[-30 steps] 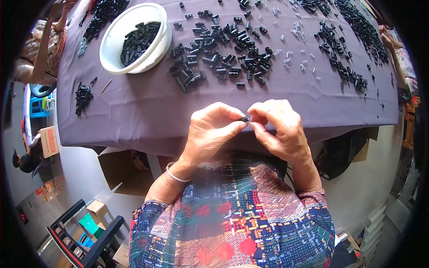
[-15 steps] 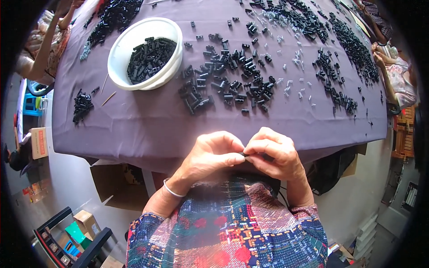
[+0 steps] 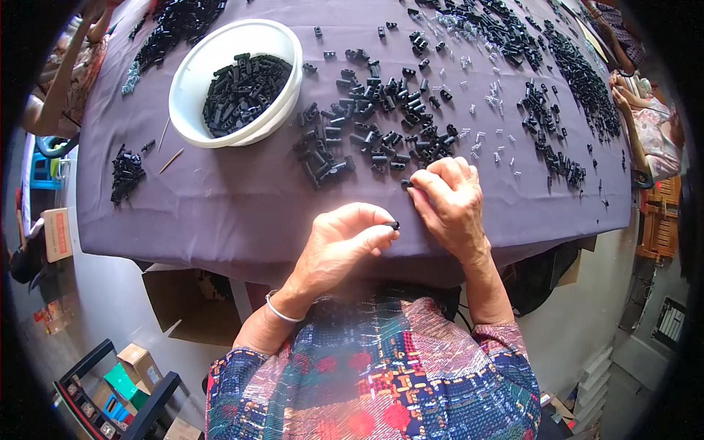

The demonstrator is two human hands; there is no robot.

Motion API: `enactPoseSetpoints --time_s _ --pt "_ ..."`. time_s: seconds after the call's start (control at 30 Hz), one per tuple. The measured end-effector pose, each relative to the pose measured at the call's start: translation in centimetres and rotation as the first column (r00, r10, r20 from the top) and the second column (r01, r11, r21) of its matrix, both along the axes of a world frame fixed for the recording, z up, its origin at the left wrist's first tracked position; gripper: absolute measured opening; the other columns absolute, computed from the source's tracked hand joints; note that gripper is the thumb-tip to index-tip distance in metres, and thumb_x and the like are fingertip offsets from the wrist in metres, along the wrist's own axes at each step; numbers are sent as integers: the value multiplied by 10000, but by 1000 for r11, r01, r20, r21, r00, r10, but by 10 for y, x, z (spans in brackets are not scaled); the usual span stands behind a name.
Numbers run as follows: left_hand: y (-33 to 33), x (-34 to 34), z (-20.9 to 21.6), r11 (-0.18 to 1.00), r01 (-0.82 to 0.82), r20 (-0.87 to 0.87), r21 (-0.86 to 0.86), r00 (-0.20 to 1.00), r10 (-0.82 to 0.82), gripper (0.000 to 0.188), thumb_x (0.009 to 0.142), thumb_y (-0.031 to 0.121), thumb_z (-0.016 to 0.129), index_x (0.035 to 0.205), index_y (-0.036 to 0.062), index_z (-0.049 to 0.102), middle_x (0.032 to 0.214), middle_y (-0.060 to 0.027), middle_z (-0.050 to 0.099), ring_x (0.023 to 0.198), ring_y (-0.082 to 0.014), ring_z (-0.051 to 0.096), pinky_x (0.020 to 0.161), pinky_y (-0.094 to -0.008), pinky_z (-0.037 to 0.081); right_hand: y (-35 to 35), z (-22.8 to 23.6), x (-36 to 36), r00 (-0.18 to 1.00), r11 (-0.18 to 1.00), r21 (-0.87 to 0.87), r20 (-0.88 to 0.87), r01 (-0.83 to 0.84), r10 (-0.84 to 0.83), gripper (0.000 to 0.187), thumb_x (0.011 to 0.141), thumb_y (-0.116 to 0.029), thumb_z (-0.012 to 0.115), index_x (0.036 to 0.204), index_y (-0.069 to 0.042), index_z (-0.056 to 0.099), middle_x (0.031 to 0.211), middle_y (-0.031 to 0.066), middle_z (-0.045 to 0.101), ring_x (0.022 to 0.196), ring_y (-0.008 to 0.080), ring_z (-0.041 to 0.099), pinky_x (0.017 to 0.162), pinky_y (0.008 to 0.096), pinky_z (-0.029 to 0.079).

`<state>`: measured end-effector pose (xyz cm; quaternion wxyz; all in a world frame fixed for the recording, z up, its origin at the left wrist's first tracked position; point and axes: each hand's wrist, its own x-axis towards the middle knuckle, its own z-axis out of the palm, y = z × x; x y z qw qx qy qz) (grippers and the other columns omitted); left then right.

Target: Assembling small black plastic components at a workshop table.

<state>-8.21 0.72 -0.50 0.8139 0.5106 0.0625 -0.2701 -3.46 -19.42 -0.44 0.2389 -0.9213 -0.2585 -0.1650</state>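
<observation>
Between thumb and forefinger, my left hand (image 3: 341, 242) pinches a small black plastic part (image 3: 393, 225) just above the table's near edge. Farther forward and to the right, my right hand (image 3: 453, 202) has its fingertips closed at the end of another small black plastic piece (image 3: 405, 184), which lies on the cloth at the near side of the pile. Beyond it spreads a loose pile of short black tube-like pieces (image 3: 378, 125). A white round tub (image 3: 183, 121), partly filled with similar black parts (image 3: 246, 95), stands to the left of that pile.
Small clear springs or clips (image 3: 480, 139) lie scattered right of the pile. More black parts (image 3: 579, 81) cover the far right. At left are a small black heap (image 3: 127, 174) and a thin wooden stick (image 3: 171, 160). Other people's arms (image 3: 55, 88) show at both sides.
My hands have come apart. The right one moved forward and right to the piece at the pile's near side; the left lifted slightly, keeping its black part.
</observation>
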Motion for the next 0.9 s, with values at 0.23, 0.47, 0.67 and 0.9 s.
enactPoseSetpoints --time_s 0.23,0.47,0.67,0.9 --pt "-1 -1 -3 1000 -25 12 2 1000 25 140 895 82 666 1018 14 662 918 -29 685 822 -86 632 703 -228 504 0 7 -2 1000 999 40 3 -19 19 198 686 -12 725 851 -82 640 839 40 590 789 243 561 711 364 425" --pt "-3 -3 -5 999 -54 53 -8 997 54 157 895 97 673 1027 13 663 930 -39 693 838 -90 638 716 -229 507 -5 22 -24 916 892 445 -386 82 109 178 765 74 712 925 4 677 834 69 671 708 104 615 663 240 505" --pt "-5 -4 -1 998 -51 55 44 997 49 163 898 109 672 1030 14 663 934 -38 694 847 -92 639 722 -236 510 -7 24 -30 922 861 508 -322 -22 213 196 727 85 691 898 0 649 829 99 661 731 229 658 661 292 524" --pt "-13 -9 5 990 -37 101 133 995 24 171 892 93 683 1032 -1 657 904 -19 676 839 -67 594 752 -223 486 -12 27 -41 959 883 455 -182 -114 218 240 697 113 671 909 4 640 837 133 641 757 266 650 643 324 537"
